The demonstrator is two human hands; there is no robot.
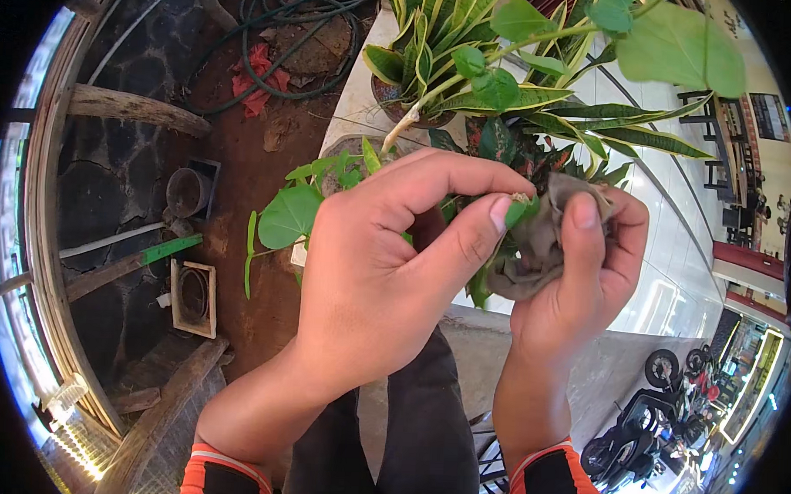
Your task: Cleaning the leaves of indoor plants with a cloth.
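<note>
Between thumb and forefinger, my left hand (381,272) pinches the tip of a small green leaf (517,211) with a brownish, dry-looking edge. Close beside it, my right hand (584,273) grips a crumpled grey-brown cloth (532,252), which touches or nearly touches that leaf. Behind the hands stand potted snake plants (428,52) with yellow-edged leaves. A pale bare stem (403,126) carrying rounded green leaves slants up to the right. One broad leaf (289,216) shows left of my left hand. Where the pinched leaf joins its plant is hidden by my fingers.
A green hose (245,52) lies coiled on brown soil by a red plastic scrap (257,79). Left are a dark stone wall (116,191), wooden beams (139,109) and a framed box (194,299). A white tiled floor (670,243) and parked motorcycles (637,425) show at right.
</note>
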